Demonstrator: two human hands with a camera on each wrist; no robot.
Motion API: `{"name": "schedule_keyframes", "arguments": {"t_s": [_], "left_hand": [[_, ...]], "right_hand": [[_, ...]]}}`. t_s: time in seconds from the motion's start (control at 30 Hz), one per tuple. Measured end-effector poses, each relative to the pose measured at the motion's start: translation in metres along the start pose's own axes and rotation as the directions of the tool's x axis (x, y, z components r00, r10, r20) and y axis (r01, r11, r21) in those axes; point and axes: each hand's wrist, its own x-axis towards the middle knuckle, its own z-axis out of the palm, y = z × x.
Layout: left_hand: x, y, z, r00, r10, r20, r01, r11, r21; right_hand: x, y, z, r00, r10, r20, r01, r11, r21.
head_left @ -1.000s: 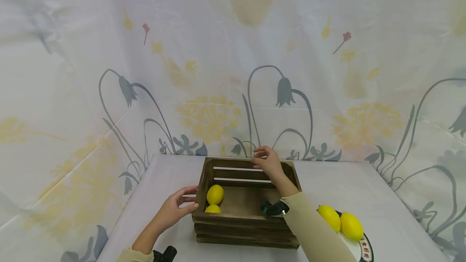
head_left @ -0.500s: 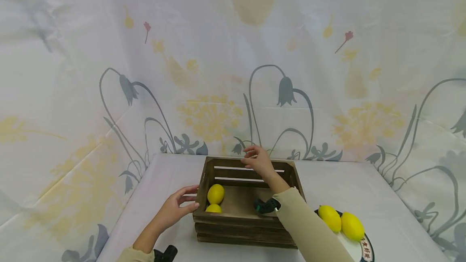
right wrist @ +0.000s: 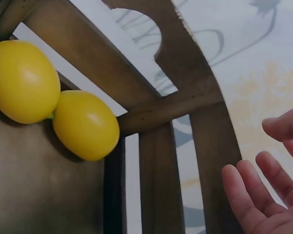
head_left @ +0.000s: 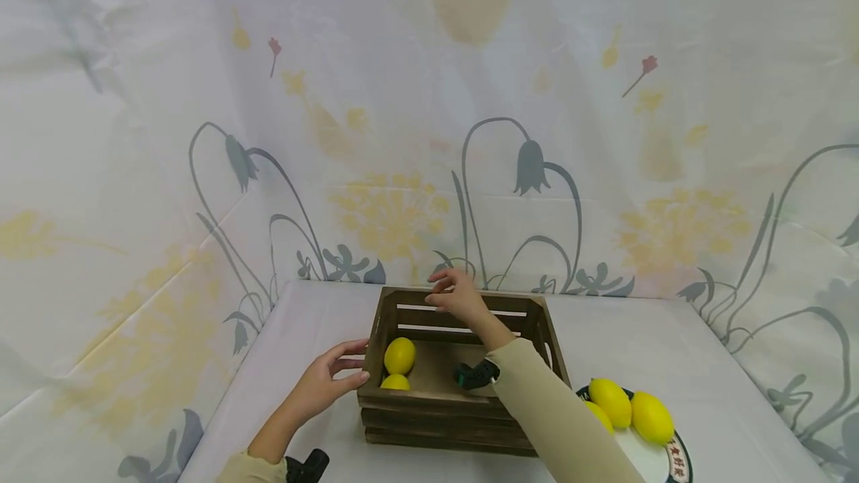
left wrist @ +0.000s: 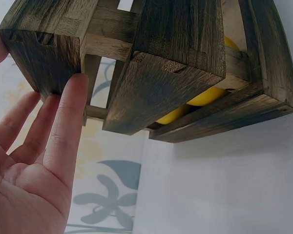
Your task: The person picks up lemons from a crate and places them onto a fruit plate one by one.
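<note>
While touching the left end of a dark wooden crate point(head_left: 443, 423) with the left hand point(head_left: 325, 384), reaches over the back wall with the right hand point(head_left: 459, 297). Sets straight left fingers point(left wrist: 68, 124) against the end wall, with the thumb near the front corner. Holds the right hand up by the back rim, with fingers loosely bent and thumb apart from them; cannot tell whether touching the wood there. Has the two hands well apart from each other, both relaxed and unclenched.

Inside the crate, at the left end, has a farther lemon point(head_left: 400, 355) in full view and a nearer lemon point(head_left: 396, 382) partly hidden by the front wall. Shows yellow through the slats in the left wrist view.

To the right of the crate, on the same white bench point(head_left: 617, 326), has a plate point(head_left: 644, 461) with a dark rim and red lettering. Bears a back lemon point(head_left: 610, 402), a right-hand lemon point(head_left: 652, 418) just beside it, and a third lemon point(head_left: 600, 414) partly covered by the right sleeve point(head_left: 557, 416). Faces a pale backdrop point(head_left: 403, 95) printed with grey bellflowers.
</note>
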Motion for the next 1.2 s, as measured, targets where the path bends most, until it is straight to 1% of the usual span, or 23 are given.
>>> {"name": "schedule_keyframes", "arguments": {"t_s": [0.13,0.23,0.37,0.47,0.57,0.67,0.77,0.9,0.97,1.0,1.07,1.2], "left_hand": [[0.0,-0.001,-0.001,1.0,-0.003,-0.001,0.003,1.0,-0.007],[0.0,-0.002,-0.002,1.0,-0.006,0.0,0.006,1.0,-0.014],[0.002,-0.003,-0.002,1.0,-0.002,0.005,0.002,1.0,-0.03],[0.003,-0.003,-0.002,1.0,-0.001,0.01,0.001,0.999,-0.034],[0.003,-0.004,-0.001,1.0,-0.007,0.01,0.007,1.0,-0.021],[0.003,-0.004,-0.001,1.0,-0.01,0.008,0.01,1.0,-0.009],[0.003,-0.004,-0.001,1.0,-0.003,0.008,0.003,1.0,-0.009],[0.003,-0.003,0.0,1.0,0.005,0.011,-0.005,1.0,-0.01],[0.002,-0.001,0.001,1.0,0.006,0.012,-0.006,1.0,-0.012],[0.002,-0.001,0.001,1.0,0.004,0.011,-0.004,1.0,-0.012],[0.002,0.0,0.001,1.0,0.002,0.009,-0.002,1.0,-0.013],[0.003,0.0,0.002,1.0,-0.005,0.007,0.005,1.0,-0.011]], "right_hand": [[0.002,0.001,0.009,0.997,-0.007,0.076,0.009,1.0,-0.024],[0.004,0.003,0.014,0.99,-0.02,0.14,0.027,0.999,-0.046],[0.006,0.005,0.018,0.98,-0.022,0.2,0.031,0.999,-0.042],[0.009,0.01,0.019,0.961,-0.039,0.275,0.057,0.997,-0.059],[0.011,0.015,0.02,0.93,-0.061,0.364,0.111,0.987,-0.118],[0.011,0.019,0.022,0.9,-0.083,0.428,0.177,0.967,-0.185],[0.012,0.022,0.025,0.872,-0.078,0.482,0.223,0.942,-0.249],[0.011,0.025,0.028,0.821,-0.042,0.569,0.268,0.909,-0.32],[0.01,0.026,0.029,0.801,-0.009,0.598,0.272,0.896,-0.35],[0.01,0.026,0.03,0.794,0.007,0.608,0.272,0.89,-0.366],[0.009,0.026,0.031,0.784,0.049,0.619,0.273,0.868,-0.415],[0.006,0.024,0.034,0.772,0.168,0.613,0.249,0.807,-0.536]]}}
